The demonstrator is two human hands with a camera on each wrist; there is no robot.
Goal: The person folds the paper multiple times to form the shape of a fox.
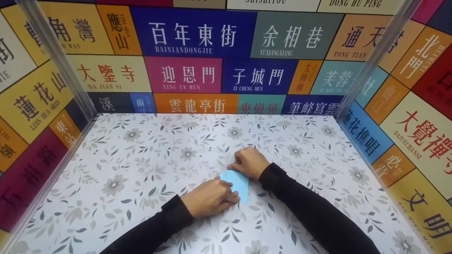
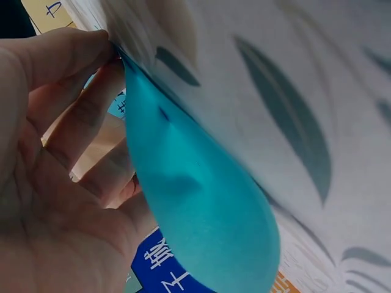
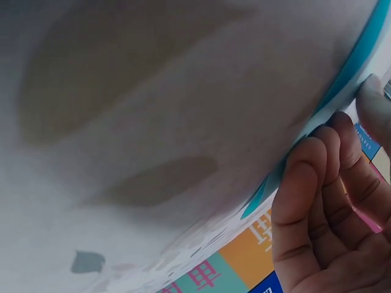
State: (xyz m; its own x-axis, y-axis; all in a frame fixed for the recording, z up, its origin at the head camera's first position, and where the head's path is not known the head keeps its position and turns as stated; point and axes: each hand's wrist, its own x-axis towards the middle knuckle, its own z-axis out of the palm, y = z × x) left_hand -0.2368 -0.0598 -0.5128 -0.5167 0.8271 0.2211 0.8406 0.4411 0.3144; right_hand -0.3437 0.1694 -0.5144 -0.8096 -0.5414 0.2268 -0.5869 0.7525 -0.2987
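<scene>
Head view: a small, light-blue sheet of paper [image 1: 240, 183] lies between the left hand [image 1: 212, 199] and right hand [image 1: 251, 163], on a white bench [image 1: 159, 153] printed with grey flowers and leaves. Left wrist view: the left hand's thumb and a finger close on a paper corner; the sheet bows up beside them, perhaps for a fold. Right wrist view: the right hand's fingers curl at the paper's edge, apparently pinching it with the thumb against slipping.
</scene>
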